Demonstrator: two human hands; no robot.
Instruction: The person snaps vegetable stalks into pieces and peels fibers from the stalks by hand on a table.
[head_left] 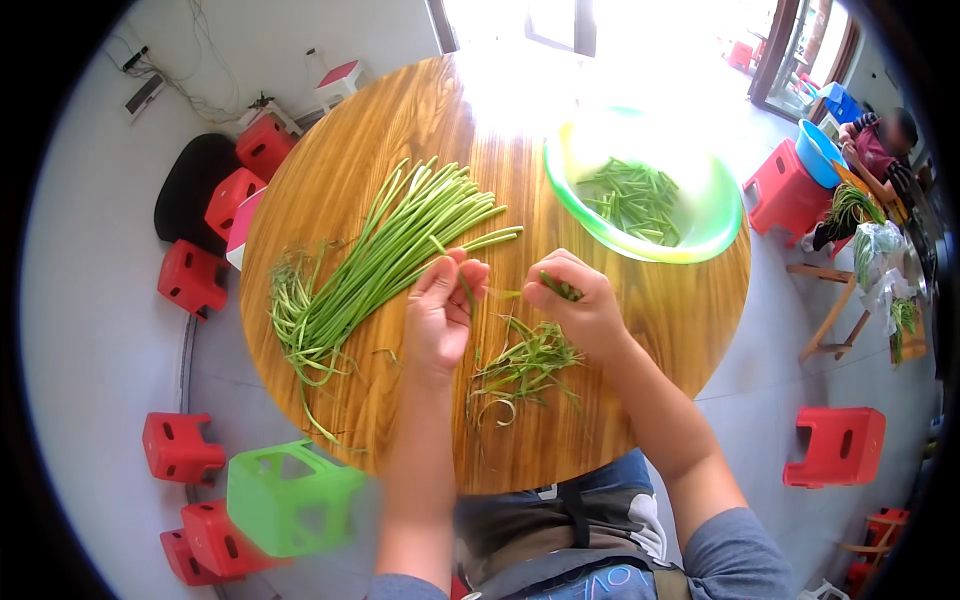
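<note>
Over the wooden table (400, 110), the left fingers (447, 278) pinch a green stem (467, 292); the right fingers (560, 283) close round cut pieces (561, 287).

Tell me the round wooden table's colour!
The table is brown with dark streaks, best seen in the head view.

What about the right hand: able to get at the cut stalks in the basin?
Probably yes: the right hand is near the basin, only bare tabletop between, the cut stalks uncovered. It holds short pieces, though.
</note>
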